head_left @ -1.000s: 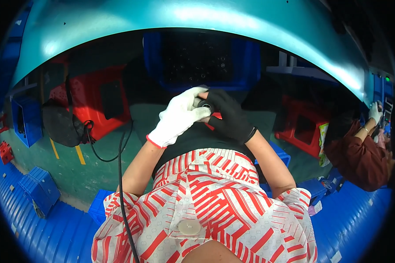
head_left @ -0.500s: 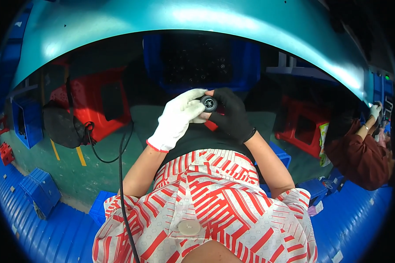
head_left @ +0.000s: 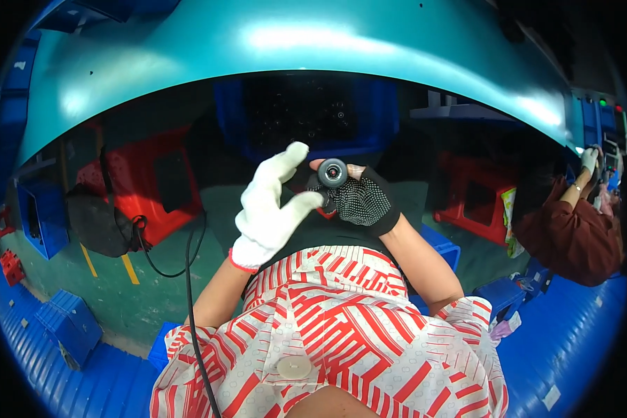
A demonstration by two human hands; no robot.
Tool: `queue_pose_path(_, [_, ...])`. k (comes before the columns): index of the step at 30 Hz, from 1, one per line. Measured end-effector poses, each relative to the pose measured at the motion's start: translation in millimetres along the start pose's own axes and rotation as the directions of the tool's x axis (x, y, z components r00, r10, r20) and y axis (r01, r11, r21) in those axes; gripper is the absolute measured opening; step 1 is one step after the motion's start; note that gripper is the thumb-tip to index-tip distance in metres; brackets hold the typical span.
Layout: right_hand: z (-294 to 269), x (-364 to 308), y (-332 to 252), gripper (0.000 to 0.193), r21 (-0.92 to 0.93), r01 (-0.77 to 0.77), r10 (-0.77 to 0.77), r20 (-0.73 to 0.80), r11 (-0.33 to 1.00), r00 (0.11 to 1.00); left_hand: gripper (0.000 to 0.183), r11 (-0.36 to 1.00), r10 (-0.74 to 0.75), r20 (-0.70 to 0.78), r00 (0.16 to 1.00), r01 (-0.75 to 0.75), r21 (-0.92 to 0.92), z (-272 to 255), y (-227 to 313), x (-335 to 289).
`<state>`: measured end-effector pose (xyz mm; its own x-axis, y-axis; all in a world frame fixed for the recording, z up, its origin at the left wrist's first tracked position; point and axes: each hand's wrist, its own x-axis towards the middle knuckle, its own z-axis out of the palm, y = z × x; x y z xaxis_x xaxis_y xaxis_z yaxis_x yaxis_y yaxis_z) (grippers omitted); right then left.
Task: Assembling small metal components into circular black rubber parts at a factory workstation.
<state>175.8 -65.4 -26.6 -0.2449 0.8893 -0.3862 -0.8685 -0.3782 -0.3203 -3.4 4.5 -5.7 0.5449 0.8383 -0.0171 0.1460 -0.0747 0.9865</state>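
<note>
A small black wheel (head_left: pixel 332 173) with a pale, metallic-looking hub faces up in front of my waist. My right hand (head_left: pixel 366 198), in a black fingertip-less glove with grip dots, grips this wheel between its thumb and fingers. My left hand (head_left: pixel 268 209) wears a white knitted glove. Its thumb and fingers are spread apart just left of the wheel. The white thumb tip reaches close to the black-gloved fingers; a dark shape there is too unclear to name. Beyond both hands, a blue crate (head_left: pixel 231 115) under the worktable holds several dark round parts.
The teal worktable (head_left: pixel 209 49) curves across the far side. Red stools (head_left: pixel 136 164) stand left and right, with a black bag (head_left: pixel 97 216) at the left one. A black cable (head_left: pixel 190 279) hangs along my left side. A co-worker (head_left: pixel 571 230) sits at far right.
My left hand has let go of the wheel and opened, moving slightly left. My right hand has turned, showing its dotted palm, and keeps the wheel. The view has shifted a little.
</note>
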Motion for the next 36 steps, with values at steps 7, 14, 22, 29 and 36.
queue_pose_path(7, [-16.2,-4.0,9.5,0.029,0.050,-0.076,0.076,-0.003,0.996,0.997,0.060,0.992,0.040,0.067,0.997,-0.048,0.121,10.9,14.0,4.7])
queue_pose_path(14, [-12.4,-1.6,11.0,0.030,0.063,-0.079,0.080,-0.018,0.995,0.997,0.055,0.999,-0.048,0.102,0.994,0.046,0.024,9.7,11.9,3.7])
queue_pose_path(22, [8.0,0.8,12.3,0.036,-0.450,-0.055,-0.038,-0.194,0.891,0.980,0.044,0.770,-0.456,0.180,0.872,0.488,-0.411,8.0,0.8,6.7])
queue_pose_path(29, [8.4,2.8,13.6,0.034,-0.964,-0.095,-0.371,-0.186,0.250,0.910,0.039,0.691,-0.554,0.172,0.815,0.565,-0.450,12.2,-8.1,3.4])
queue_pose_path(36, [0.9,6.0,10.9,0.030,-0.915,0.092,-0.429,-0.094,0.394,0.898,0.039,0.702,-0.503,0.162,0.849,0.511,-0.496,14.8,-5.5,7.0])
